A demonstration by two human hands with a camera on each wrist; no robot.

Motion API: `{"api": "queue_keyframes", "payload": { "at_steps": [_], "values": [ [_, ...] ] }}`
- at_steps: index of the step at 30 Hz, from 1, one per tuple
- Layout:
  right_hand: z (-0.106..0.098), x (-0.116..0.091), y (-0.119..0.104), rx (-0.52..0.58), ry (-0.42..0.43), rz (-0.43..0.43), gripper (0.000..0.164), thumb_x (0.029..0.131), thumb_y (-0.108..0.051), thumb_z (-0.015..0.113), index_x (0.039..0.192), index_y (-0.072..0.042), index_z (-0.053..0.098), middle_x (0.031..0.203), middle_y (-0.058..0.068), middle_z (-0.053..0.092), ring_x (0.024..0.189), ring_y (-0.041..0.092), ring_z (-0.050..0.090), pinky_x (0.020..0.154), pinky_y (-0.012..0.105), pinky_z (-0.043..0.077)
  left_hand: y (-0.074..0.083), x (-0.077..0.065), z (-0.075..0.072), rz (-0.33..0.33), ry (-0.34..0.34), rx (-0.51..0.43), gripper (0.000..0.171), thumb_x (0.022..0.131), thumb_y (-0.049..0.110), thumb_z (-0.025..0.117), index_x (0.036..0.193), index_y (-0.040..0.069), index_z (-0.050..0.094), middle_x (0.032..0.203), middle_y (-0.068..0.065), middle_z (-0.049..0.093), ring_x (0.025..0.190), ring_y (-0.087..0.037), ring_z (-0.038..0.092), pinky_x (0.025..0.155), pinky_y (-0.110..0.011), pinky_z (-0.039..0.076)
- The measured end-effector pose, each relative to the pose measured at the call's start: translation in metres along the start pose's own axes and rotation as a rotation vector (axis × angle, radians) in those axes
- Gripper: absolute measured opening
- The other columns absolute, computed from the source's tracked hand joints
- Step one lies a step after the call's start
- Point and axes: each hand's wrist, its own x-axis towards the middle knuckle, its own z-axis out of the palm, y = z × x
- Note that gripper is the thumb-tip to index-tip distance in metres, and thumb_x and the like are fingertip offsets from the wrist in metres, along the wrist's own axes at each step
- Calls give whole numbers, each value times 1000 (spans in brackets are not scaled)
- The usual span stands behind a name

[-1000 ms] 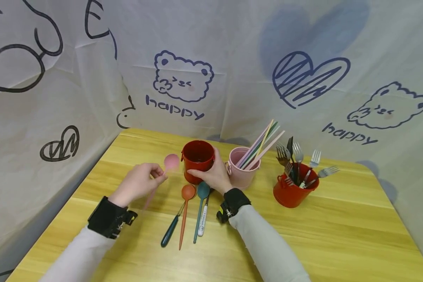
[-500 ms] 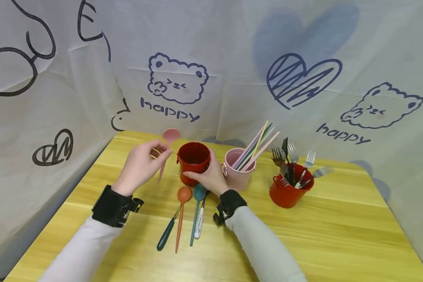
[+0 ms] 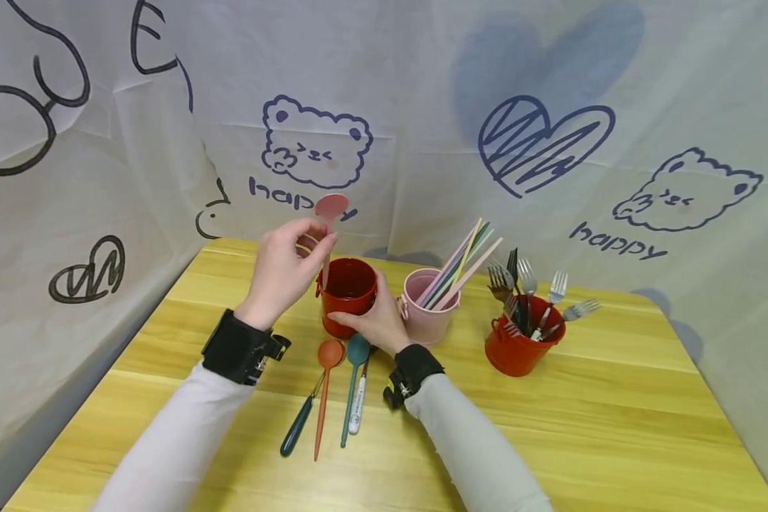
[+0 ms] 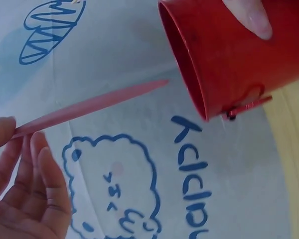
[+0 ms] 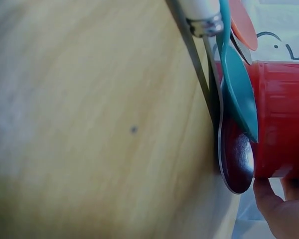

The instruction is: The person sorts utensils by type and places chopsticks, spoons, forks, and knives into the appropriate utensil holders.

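My left hand (image 3: pixel 291 267) pinches a pink spoon (image 3: pixel 331 206) near its bowl, with the bowl up and the handle hanging down. In the left wrist view the handle's tip points at the mouth of a red bucket (image 4: pixel 229 45), just short of the rim. My right hand (image 3: pixel 380 318) grips that bucket from its right side, thumb across the front. Before the bucket lie an orange spoon (image 3: pixel 329 353), a teal spoon (image 3: pixel 357 350), a spoon with a white handle (image 3: pixel 357 409) and a utensil with a dark green handle (image 3: pixel 296 427).
A pink bucket (image 3: pixel 427 323) of pastel straws (image 3: pixel 461 270) stands just right of my right hand. Farther right, another red bucket (image 3: pixel 515 355) holds several forks (image 3: pixel 557 288). A white cloth wall (image 3: pixel 422 163) with drawings runs behind the wooden table (image 3: pixel 582 427).
My left hand has lifted the pink spoon and carried it right, turning it upright beside the red bucket's rim. My right hand keeps its grip on the bucket.
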Motion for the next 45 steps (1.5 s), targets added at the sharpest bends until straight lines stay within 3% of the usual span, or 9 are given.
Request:
{"api": "queue_keyframes", "payload": {
  "at_steps": [4, 8, 15, 19, 24, 31, 35, 45],
  "values": [
    [3, 5, 18, -26, -2, 26, 88, 72, -30, 82, 142, -18, 29, 137, 0, 46, 121, 18, 45, 100, 40, 42, -4, 5, 12, -4, 39, -35, 18, 90, 20, 65, 98, 4, 67, 89, -9, 69, 74, -20, 64, 67, -35, 57],
    [4, 8, 24, -46, -5, 18, 90, 71, -35, 81, 142, -20, 28, 136, -2, 46, 121, 16, 45, 99, 39, 44, -13, 4, 24, -33, 16, -45, 17, 91, 18, 64, 101, 4, 65, 93, -10, 69, 78, -21, 66, 71, -36, 57],
    [2, 5, 15, -56, -18, 14, 91, 73, -29, 81, 144, -14, 26, 136, 4, 47, 120, 21, 46, 99, 40, 43, -30, -6, 37, -125, -200, 73, 23, 92, 20, 62, 109, 5, 65, 92, -10, 68, 75, -22, 66, 64, -35, 57],
    [-2, -1, -3, -17, -28, -19, 86, 75, -18, 80, 141, -4, 27, 135, 15, 47, 120, 31, 47, 99, 45, 43, -35, -13, 37, -163, -255, 106, 24, 91, 20, 63, 107, 2, 65, 87, -10, 67, 71, -21, 63, 62, -35, 55],
    [-4, -4, -12, 0, -23, -16, 81, 75, -14, 79, 139, -2, 29, 134, 16, 46, 118, 31, 48, 98, 44, 44, -40, -22, 34, -158, -250, 120, 15, 91, 18, 63, 98, 5, 65, 78, -6, 63, 66, -20, 57, 59, -33, 50],
    [2, 4, 20, -38, -14, -21, 86, 73, -30, 81, 140, -15, 30, 134, 3, 48, 117, 20, 48, 97, 37, 46, -41, -35, 31, -145, -225, 124, 14, 90, 15, 63, 98, 4, 62, 75, -7, 60, 62, -18, 57, 58, -33, 48],
    [3, 6, 24, -36, -2, -1, 86, 71, -32, 82, 139, -20, 32, 132, -4, 48, 116, 14, 47, 97, 34, 46, -43, -42, 31, -159, -210, 123, 21, 89, 15, 63, 104, 2, 56, 75, -6, 58, 60, -18, 56, 54, -31, 48],
    [4, 6, 24, -45, 1, -19, 85, 70, -36, 82, 138, -21, 32, 133, -2, 49, 118, 16, 47, 98, 37, 45, -46, -61, 25, -165, -197, 106, 18, 89, 14, 61, 99, 3, 51, 73, -5, 57, 58, -16, 55, 53, -31, 47]
  ]
}}
